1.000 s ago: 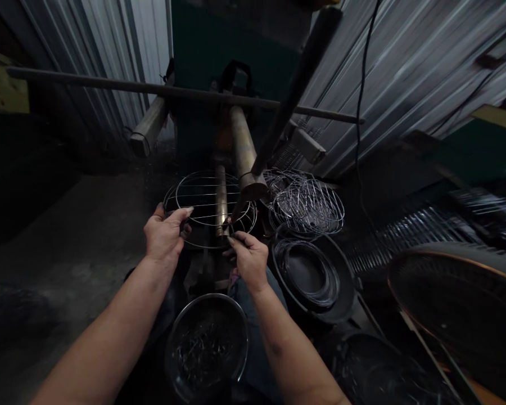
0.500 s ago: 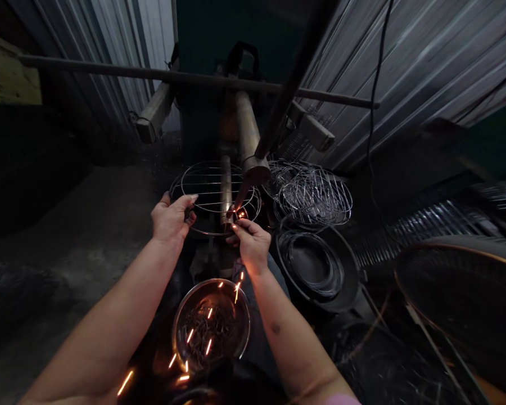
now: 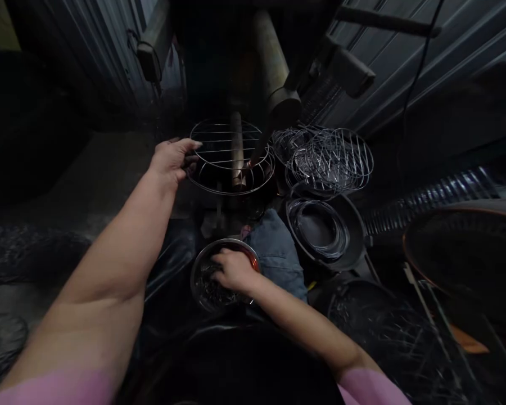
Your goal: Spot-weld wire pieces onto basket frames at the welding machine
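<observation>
My left hand (image 3: 175, 159) grips the left edge of a round wire rack (image 3: 219, 151), thumb on top and fingers curled beneath. Parallel wires cross the rack, and a second ring lies below it. A lower metal rod (image 3: 236, 149) and a slanted electrode from the thick cylinder (image 3: 274, 56) meet at the rack's right side. Down in a round metal bowl (image 3: 197, 264) on my lap is my right hand (image 3: 235, 271), its fingers reaching among small dark metal pieces (image 3: 215, 287). Its fingertips are blurred and partly hidden, so I cannot see whether they pinch a piece.
Finished-looking wire racks (image 3: 331, 160) are heaped right of the machine. Below them, coiled wire rings (image 3: 320, 228) lie in a dark basin (image 3: 354, 247). A large round rim (image 3: 409, 236) stands at far right. A cable (image 3: 417, 79) hangs by the corrugated wall (image 3: 388, 45).
My right hand has left the electrode tip and dropped into the bowl. The sparks are gone. My left hand still holds the rack, and the view has tipped downward.
</observation>
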`<action>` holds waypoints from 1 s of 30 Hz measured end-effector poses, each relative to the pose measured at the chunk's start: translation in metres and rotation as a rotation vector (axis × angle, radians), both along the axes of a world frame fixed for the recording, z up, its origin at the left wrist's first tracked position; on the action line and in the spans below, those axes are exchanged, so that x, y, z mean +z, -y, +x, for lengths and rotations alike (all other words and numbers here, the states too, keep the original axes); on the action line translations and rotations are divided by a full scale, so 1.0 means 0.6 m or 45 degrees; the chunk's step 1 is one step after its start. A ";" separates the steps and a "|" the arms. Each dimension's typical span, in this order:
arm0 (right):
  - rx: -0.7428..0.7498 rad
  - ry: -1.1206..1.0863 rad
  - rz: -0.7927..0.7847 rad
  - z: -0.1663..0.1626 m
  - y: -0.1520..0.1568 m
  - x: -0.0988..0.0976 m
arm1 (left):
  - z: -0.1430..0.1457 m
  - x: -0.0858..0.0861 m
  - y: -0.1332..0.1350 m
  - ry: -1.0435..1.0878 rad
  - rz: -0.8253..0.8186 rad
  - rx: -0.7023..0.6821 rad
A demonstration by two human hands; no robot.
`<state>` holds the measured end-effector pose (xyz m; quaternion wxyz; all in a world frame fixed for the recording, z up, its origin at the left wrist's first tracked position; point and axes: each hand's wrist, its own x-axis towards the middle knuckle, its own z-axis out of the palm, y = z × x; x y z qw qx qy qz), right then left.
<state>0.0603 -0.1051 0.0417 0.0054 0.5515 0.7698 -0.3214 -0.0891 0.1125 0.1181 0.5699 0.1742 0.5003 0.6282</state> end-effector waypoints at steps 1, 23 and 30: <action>0.108 0.141 -0.075 -0.009 0.007 -0.011 | -0.002 0.000 0.009 -0.037 -0.015 -0.058; -0.049 0.086 -0.128 0.078 0.006 0.029 | 0.033 -0.004 0.145 0.151 0.145 0.061; -0.449 -0.403 0.235 0.099 -0.011 0.029 | 0.031 -0.003 0.150 0.132 0.176 0.026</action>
